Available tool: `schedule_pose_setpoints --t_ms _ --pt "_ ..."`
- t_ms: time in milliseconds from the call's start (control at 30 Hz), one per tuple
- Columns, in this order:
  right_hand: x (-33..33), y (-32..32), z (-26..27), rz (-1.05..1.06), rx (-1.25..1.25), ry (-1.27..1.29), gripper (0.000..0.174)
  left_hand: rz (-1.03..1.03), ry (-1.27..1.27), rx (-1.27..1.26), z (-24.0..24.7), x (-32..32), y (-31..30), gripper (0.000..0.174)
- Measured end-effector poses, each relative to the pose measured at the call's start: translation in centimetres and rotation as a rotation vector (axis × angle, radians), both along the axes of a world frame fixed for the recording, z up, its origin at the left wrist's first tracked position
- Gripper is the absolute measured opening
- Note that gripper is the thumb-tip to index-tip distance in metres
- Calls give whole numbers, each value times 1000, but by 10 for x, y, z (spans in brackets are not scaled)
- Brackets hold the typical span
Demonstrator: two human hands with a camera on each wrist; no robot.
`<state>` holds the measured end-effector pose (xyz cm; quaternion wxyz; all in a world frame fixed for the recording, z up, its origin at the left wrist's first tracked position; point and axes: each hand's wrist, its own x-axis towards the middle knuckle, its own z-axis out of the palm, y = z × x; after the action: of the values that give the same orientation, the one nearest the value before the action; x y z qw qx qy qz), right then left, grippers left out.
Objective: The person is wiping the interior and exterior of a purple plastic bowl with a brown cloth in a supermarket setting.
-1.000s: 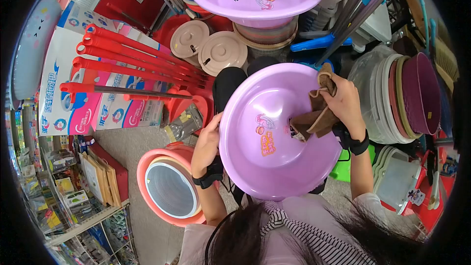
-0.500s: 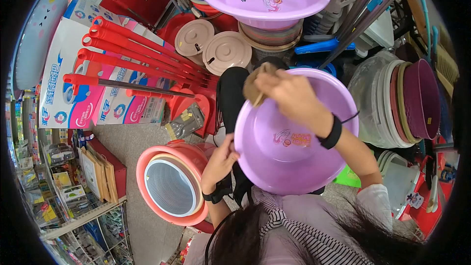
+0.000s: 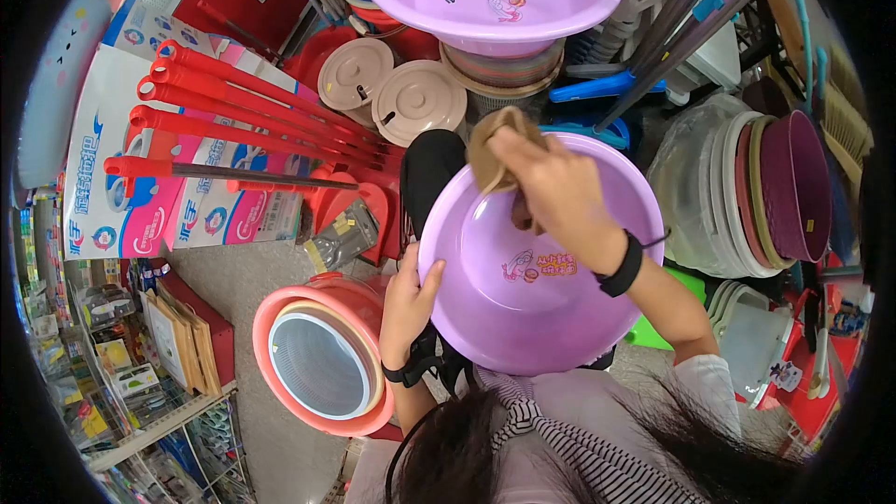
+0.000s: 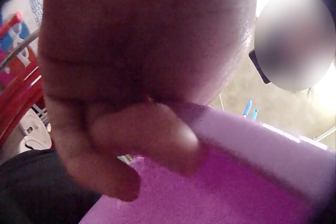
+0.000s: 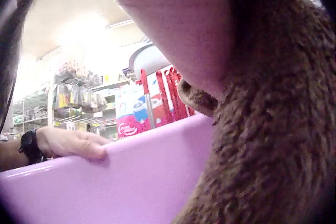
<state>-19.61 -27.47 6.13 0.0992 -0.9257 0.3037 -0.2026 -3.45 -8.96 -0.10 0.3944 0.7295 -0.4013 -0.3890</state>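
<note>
A purple basin [image 3: 541,317] lies tilted over the person's lap, with a cartoon print inside. The left hand [image 3: 407,303] grips its left rim, thumb over the edge; in the left wrist view that hand [image 4: 142,77] fills much of the picture beside the basin's rim [image 4: 252,132]. At the basin's upper left rim, the right hand [image 3: 560,191] holds a brown cloth [image 3: 495,154] bunched in its fingers. The cloth [image 5: 273,113] looks fuzzy in the right wrist view, close to the basin wall [image 5: 131,182].
Another purple basin [image 3: 495,28] stands on a stack ahead. Red-handled poles [image 3: 224,135] lean at the left near printed boxes [image 3: 121,215]. Nested baskets [image 3: 322,364] sit at lower left, stacked buckets [image 3: 747,196] at right, and two lidded beige pails [image 3: 420,103] beyond the knees.
The right hand and cloth have moved from the basin's right side to its upper left rim. The basin shifted right, then slightly back left, with the left hand still at its rim.
</note>
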Motion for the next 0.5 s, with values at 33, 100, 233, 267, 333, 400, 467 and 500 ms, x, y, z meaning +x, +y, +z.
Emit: schedule_pose_setpoints --t_ms 33,100,233,267,333,400,467,500 --pt "-6 -6 5 -62 69 21 39 0 0 4 1 0 -1 30" --pt "-21 -14 4 -119 61 27 38 1 -11 22 5 -1 -1 31" --pt "-48 -16 8 -304 72 74 34 9 -39 49 10 -2 -2 31" --pt "-55 -16 8 -332 99 64 31 11 -36 53 9 -2 -1 31" --pt "-70 -14 10 -379 155 100 31 17 3 44 8 -2 0 32" --pt "-87 -12 7 -454 237 138 33 20 5 44 7 -2 1 31" --pt "-102 -8 0 -466 236 110 37 24 17 48 9 -2 2 32" --pt "-109 -4 -3 -479 233 80 41 27 30 56 10 -3 2 32"
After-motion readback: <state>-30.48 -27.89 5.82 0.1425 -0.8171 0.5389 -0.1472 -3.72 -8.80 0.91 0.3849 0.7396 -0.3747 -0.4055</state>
